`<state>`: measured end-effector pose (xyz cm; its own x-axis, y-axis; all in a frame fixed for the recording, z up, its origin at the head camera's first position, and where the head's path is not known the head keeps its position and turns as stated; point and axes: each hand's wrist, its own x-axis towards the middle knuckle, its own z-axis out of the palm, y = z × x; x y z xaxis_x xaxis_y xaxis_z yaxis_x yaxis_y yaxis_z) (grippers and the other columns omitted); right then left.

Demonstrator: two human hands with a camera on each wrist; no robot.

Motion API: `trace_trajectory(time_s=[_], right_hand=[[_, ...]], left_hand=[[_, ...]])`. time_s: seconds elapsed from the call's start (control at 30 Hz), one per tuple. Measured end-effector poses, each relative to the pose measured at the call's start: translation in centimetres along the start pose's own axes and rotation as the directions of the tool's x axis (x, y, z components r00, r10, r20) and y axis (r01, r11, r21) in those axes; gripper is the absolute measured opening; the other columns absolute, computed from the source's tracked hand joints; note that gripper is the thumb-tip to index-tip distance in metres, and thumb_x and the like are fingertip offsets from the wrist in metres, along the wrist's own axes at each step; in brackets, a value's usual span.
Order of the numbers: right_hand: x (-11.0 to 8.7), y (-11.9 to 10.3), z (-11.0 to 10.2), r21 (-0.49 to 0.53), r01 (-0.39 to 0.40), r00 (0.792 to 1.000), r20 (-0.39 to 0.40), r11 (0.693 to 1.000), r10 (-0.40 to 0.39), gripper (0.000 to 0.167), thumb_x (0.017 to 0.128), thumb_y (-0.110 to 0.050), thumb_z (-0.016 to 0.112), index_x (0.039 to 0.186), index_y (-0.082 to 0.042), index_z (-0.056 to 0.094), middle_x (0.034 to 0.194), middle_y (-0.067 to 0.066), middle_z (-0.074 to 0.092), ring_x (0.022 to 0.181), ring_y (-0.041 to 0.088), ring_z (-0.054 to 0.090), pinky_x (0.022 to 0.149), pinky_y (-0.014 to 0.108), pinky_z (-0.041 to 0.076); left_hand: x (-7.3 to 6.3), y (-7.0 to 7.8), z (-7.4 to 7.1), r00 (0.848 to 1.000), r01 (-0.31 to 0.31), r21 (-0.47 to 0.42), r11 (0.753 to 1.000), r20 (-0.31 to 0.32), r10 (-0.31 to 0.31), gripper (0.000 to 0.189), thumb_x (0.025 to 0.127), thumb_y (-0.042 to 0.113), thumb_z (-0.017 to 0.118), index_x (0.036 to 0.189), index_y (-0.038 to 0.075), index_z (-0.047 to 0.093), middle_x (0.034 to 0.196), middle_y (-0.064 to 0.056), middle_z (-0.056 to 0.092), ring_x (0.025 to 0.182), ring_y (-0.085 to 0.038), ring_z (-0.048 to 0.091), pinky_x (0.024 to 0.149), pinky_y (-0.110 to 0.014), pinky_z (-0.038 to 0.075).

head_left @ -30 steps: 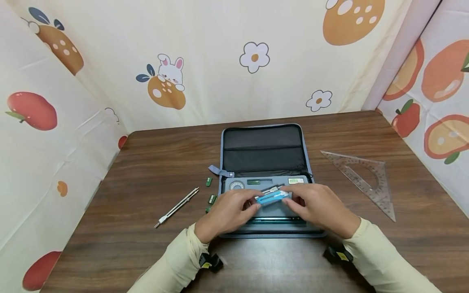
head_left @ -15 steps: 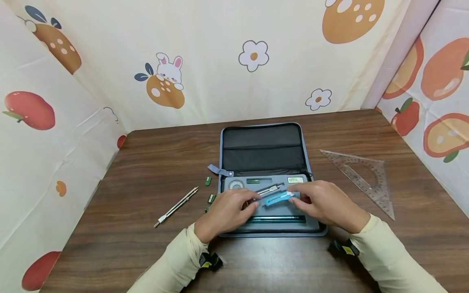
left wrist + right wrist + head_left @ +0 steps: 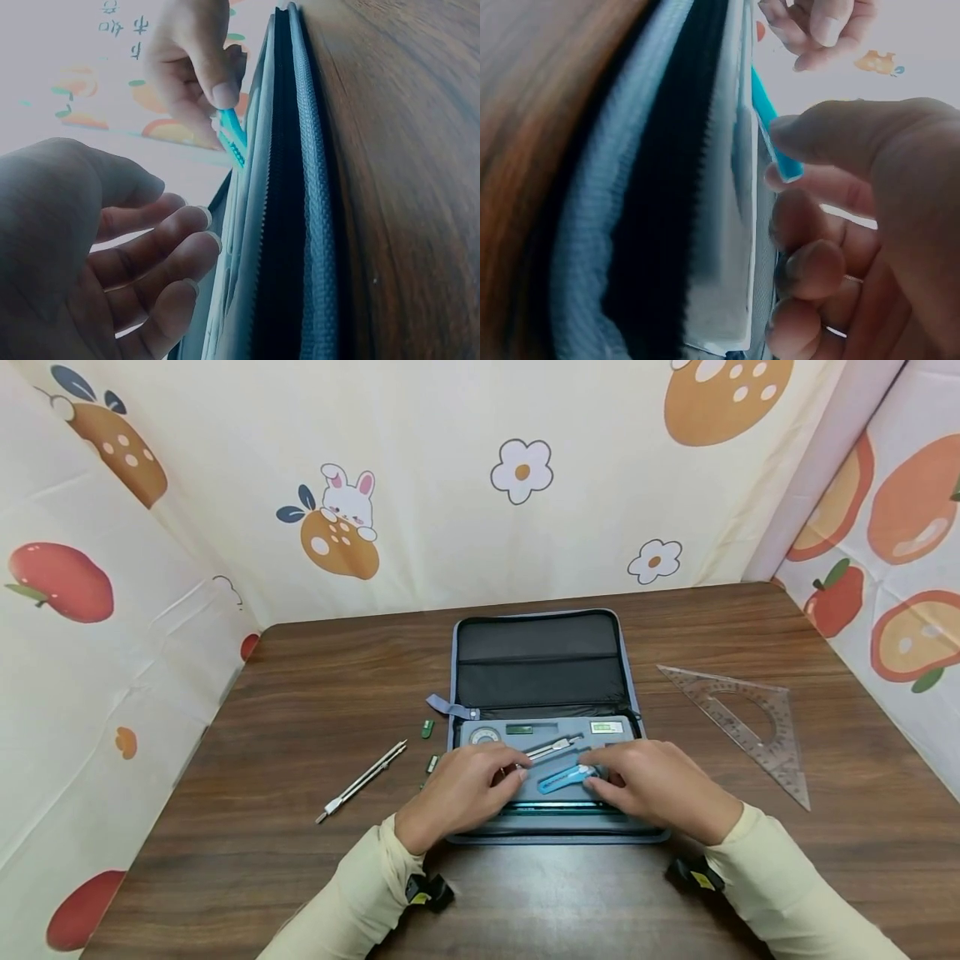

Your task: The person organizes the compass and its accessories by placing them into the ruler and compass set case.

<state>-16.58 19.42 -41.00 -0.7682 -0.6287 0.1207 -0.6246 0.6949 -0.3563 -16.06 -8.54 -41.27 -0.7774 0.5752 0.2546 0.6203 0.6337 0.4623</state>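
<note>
An unzipped blue-grey case (image 3: 543,647) lies flat on the table, its grey tray (image 3: 573,727) towards me. My right hand (image 3: 660,781) pinches one end of a small light-blue utility knife (image 3: 562,779) between thumb and index finger. The knife lies slanted at the tray, its far end pointing left and low against the surface. Just above it, a silver compass (image 3: 552,749) sits in the tray, its left end partly behind my left fingers. My left hand (image 3: 465,785) hovers over the tray's left side, fingers loosely bent and holding nothing in the left wrist view.
Left of the case lies another silver compass (image 3: 362,782). Small green pieces (image 3: 427,728) lie beside the case's left edge, partly behind my left hand. A clear set square (image 3: 783,735) is on the right. A dark teal strip (image 3: 562,808) runs along the tray's front.
Held by my right hand, the knife first shifted right, then came down lower against the tray. My left hand let go of its left end and stays nearly in place.
</note>
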Motion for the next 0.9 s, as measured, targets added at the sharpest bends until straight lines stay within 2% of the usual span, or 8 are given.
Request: trace_trajectory(time_s=[0.17, 0.73, 0.9], right_hand=[[0.02, -0.04, 0.29, -0.015, -0.012, 1.000, 0.007, 1.000, 0.012, 0.027, 0.094, -0.030, 0.071, 0.119, -0.019, 0.074, 0.064, -0.021, 0.044, 0.052, -0.004, 0.038, 0.045, 0.023, 0.032], [0.00, -0.09, 0.35, 0.004, -0.050, 0.999, 0.019, 0.999, 0.049, 0.029, 0.094, -0.031, 0.071, 0.120, -0.018, 0.073, 0.062, -0.020, 0.043, 0.051, -0.003, 0.038, 0.044, 0.023, 0.032], [-0.04, -0.03, 0.39, 0.006, -0.052, 0.998, 0.023, 0.999, 0.052, 0.029, 0.094, -0.031, 0.071, 0.120, -0.019, 0.072, 0.063, -0.021, 0.044, 0.051, -0.003, 0.038, 0.045, 0.023, 0.032]], left_hand=[[-0.05, -0.11, -0.07, 1.000, -0.008, 0.000, 1.000, 0.011, 0.008, 0.017, 0.100, 0.024, 0.062, 0.109, 0.020, 0.077, 0.089, 0.015, 0.066, 0.071, 0.002, 0.053, 0.060, -0.021, 0.044], [-0.12, -0.29, -0.25, 1.000, 0.003, -0.016, 1.000, 0.020, -0.003, 0.019, 0.101, 0.024, 0.061, 0.110, 0.021, 0.077, 0.092, 0.015, 0.068, 0.073, 0.002, 0.054, 0.061, -0.021, 0.045], [-0.05, -0.65, -0.79, 1.000, 0.017, -0.030, 0.999, 0.012, -0.017, 0.018, 0.100, 0.023, 0.062, 0.110, 0.019, 0.077, 0.092, 0.014, 0.069, 0.071, 0.000, 0.053, 0.061, -0.023, 0.045]])
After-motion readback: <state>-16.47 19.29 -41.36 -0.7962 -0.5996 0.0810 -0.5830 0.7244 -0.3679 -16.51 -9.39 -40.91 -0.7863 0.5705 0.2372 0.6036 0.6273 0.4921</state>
